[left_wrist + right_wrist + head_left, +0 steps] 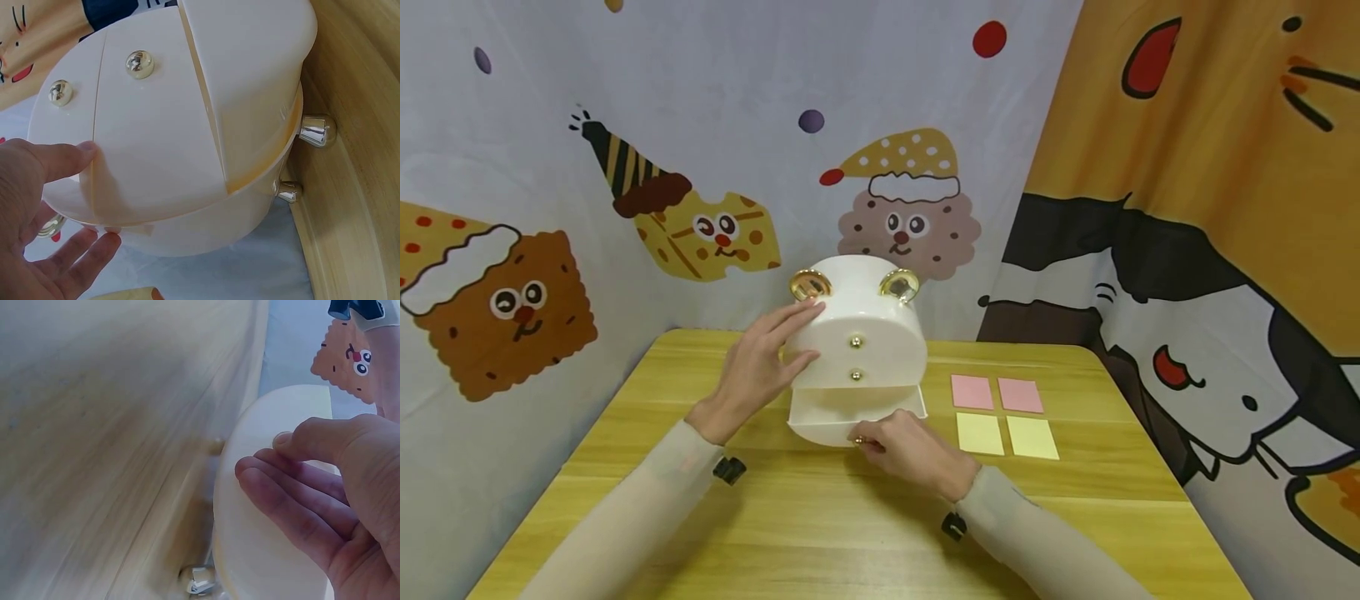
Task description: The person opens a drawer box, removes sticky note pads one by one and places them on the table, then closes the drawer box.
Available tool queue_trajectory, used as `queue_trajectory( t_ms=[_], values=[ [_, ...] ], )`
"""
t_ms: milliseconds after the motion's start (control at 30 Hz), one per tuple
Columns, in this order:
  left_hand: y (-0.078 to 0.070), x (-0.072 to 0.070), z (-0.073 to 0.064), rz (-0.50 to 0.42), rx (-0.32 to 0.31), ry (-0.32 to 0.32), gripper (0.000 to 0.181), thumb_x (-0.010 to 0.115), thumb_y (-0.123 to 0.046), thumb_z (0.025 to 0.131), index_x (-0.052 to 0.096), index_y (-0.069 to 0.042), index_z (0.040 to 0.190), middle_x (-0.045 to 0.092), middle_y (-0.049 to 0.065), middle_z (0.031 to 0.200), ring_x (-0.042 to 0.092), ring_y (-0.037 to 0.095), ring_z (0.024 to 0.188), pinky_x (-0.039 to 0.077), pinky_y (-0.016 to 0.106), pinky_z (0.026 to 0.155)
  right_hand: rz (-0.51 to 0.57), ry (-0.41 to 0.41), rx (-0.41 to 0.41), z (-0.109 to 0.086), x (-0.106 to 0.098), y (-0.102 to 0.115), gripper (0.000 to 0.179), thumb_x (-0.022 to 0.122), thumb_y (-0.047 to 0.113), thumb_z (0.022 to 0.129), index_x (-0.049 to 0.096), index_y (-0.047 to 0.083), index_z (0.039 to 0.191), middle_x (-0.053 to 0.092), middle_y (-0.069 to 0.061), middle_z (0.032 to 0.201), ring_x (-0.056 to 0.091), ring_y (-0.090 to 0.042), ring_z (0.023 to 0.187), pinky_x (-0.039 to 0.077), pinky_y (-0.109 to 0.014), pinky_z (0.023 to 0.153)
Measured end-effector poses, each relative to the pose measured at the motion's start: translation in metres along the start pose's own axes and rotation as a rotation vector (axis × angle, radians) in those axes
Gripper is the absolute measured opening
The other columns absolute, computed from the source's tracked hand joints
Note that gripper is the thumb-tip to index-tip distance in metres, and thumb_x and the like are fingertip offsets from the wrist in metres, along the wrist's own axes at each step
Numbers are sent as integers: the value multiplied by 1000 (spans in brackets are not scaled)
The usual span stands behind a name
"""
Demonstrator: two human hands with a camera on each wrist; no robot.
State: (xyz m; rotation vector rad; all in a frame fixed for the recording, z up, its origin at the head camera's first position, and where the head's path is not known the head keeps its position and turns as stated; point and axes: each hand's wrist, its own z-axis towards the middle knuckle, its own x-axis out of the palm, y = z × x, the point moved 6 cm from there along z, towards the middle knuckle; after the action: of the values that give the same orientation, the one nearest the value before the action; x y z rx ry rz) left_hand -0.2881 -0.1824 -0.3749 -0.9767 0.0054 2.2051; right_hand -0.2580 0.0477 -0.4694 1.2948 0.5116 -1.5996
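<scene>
A white drawer cabinet [857, 292] with gold-rimmed, ear-like rounds on top stands on the table. Its lowest drawer [820, 433] is pulled out and its inside shows from above; the upper drawers [156, 125] are closed. My left hand [760, 362] rests on the cabinet's left side, thumb [72, 159] pressed on the front face and the other fingers along the side. With thumb and forefinger, my right hand [917, 454] pinches the small gold knob [859, 440] of the pulled-out drawer. In the right wrist view the fingers [287, 503] cover that knob.
Right of the cabinet lie two pink sticky notes [972, 392] and two yellow sticky notes [980, 434], in two rows. The wooden table [760, 533] reaches back to a printed cloth [737, 100] hanging behind the cabinet.
</scene>
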Motion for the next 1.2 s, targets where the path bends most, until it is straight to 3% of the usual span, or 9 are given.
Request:
queue_trajectory(
  t_ms=[133, 400, 800, 1067, 1200],
  values=[
    [0, 0, 0, 1, 6, -6, 81, 102, -11, 91, 69, -18, 164, 69, 12, 167, 76, 42, 138, 69, 53, 89, 10, -3, 10, 2, 1, -3, 23, 84, -3, 101, 88, 12, 118, 88, 3, 107, 63, 1, 81, 50, -10, 71],
    [-2, -1, 0, 1, 33, -31, 80, 102, -9, 91, 70, -16, 163, 71, 14, 165, 76, 42, 138, 69, 54, 91, 33, -5, 24, 7, 2, -7, 24, 82, -5, 102, 88, 9, 120, 87, 2, 100, 61, 2, 77, 49, -8, 68],
    [-3, -2, 0, -6, 27, -31, 79, 102, -8, 91, 70, -17, 163, 71, 13, 165, 77, 42, 137, 67, 48, 78, 58, 23, 69, 12, 0, -11, 23, 84, -2, 104, 89, 9, 124, 87, 0, 96, 61, 3, 75, 51, -9, 67],
    [-2, 0, 0, -15, 28, -32, 79, 102, -7, 90, 70, -16, 162, 70, 13, 166, 76, 42, 138, 69, 54, 92, 61, 26, 63, 15, 2, -15, 26, 82, -5, 103, 88, 7, 124, 86, 0, 94, 55, 4, 71, 46, -8, 61],
    [-1, 0, 0, -11, 26, -31, 80, 102, -8, 91, 70, -17, 163, 70, 12, 166, 76, 41, 139, 69, 52, 90, 73, 34, 81, 17, 3, -20, 28, 81, -5, 102, 88, 7, 126, 86, -1, 96, 55, 5, 70, 46, -9, 59]
  ],
)
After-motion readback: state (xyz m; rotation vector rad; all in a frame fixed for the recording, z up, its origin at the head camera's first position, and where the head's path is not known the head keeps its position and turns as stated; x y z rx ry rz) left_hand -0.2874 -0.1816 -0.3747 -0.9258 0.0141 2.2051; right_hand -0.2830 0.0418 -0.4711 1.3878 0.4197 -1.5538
